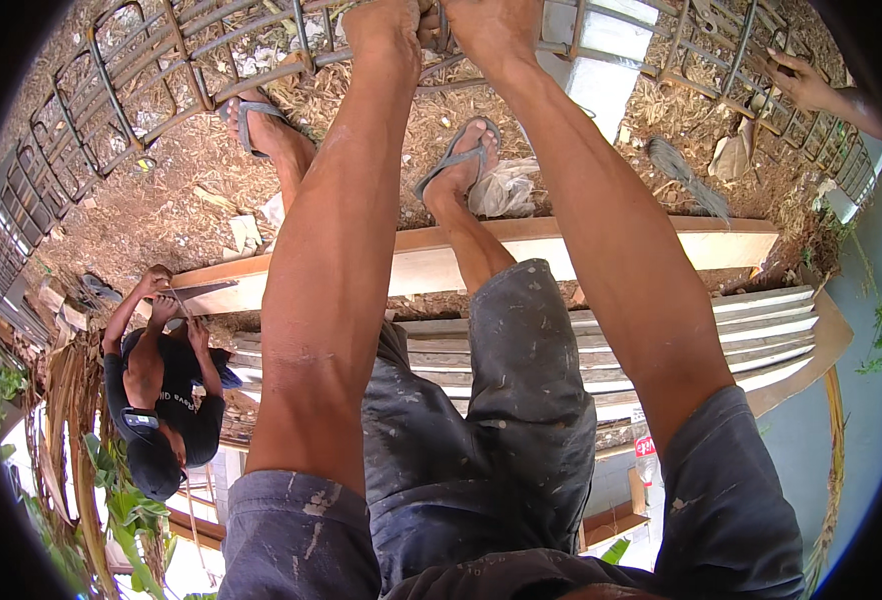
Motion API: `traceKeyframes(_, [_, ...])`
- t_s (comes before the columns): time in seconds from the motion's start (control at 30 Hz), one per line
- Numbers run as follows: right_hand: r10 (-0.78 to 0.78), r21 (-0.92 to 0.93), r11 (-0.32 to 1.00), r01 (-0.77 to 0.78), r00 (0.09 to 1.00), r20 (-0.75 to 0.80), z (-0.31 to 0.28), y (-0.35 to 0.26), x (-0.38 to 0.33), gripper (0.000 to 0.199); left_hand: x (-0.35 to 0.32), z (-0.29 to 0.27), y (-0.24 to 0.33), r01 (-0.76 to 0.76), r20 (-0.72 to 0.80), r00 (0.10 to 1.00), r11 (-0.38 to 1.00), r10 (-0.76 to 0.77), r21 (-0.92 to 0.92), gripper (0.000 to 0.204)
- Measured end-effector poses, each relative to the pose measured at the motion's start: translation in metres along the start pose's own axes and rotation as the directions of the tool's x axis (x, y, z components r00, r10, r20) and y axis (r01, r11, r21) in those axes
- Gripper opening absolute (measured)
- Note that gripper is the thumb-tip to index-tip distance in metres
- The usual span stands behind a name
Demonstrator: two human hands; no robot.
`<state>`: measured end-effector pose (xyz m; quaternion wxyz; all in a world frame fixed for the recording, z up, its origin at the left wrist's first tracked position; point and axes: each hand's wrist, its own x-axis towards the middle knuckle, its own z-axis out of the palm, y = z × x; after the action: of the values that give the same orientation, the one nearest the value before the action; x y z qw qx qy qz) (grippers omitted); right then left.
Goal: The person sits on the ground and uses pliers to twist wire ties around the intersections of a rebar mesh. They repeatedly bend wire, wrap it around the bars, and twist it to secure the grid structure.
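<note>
At the upper edge of the view, both my arms reach to a long cage of rusty steel rebar (191, 75) with square stirrups. My left hand (383, 28) is closed at the cage, its fingers curled beside a bar. Close to its right, my right hand (493, 30) is closed as well. The picture's edge cuts off part of both hands, so what lies in their fingers cannot be made out. My sandaled feet (473, 150) stand on the ground just below the cage.
Another person's hand (801, 80) touches the cage at the right. At lower left a co-worker (176, 400) bends over a long wooden board (441, 265). Stacked planks (751, 340) lie behind it. A bundle of thin grey wire (683, 172) and a plastic bag (504, 190) lie on wood-chip-strewn ground.
</note>
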<state>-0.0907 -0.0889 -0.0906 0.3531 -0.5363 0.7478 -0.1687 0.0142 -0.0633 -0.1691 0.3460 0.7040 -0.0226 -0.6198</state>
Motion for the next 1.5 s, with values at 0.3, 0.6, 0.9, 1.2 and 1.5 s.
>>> traceKeyframes(0.3, [-0.237,-0.244,0.932,0.269,0.960,0.151,-0.015,0.013,-0.027,0.026,-0.006,-0.004,0.013,-0.046,0.301,0.953,0.996,0.020,0.079,0.006])
traceKeyframes(0.6, [-0.275,-0.229,0.935,0.272,0.961,0.019,-0.015,-0.003,-0.036,0.017,-0.035,0.019,0.075,-0.112,0.303,0.952,0.891,-0.030,0.440,0.021])
traceKeyframes(0.9, [-0.353,-0.413,0.842,0.347,0.933,0.065,-0.013,-0.010,-0.010,0.011,0.000,0.028,0.087,-0.714,0.709,0.687,-0.032,0.159,0.699,0.036])
traceKeyframes(1.2, [-0.009,-0.677,0.707,0.204,0.960,0.281,-0.018,-0.039,0.005,0.012,-0.084,-0.035,0.114,-0.327,0.249,0.945,0.674,0.214,0.663,0.032])
traceKeyframes(1.5, [0.739,0.188,0.525,-0.830,0.554,0.383,-0.020,-0.039,0.025,0.023,-0.150,-0.019,0.044,0.253,0.285,0.928,0.967,-0.240,-0.010,0.033])
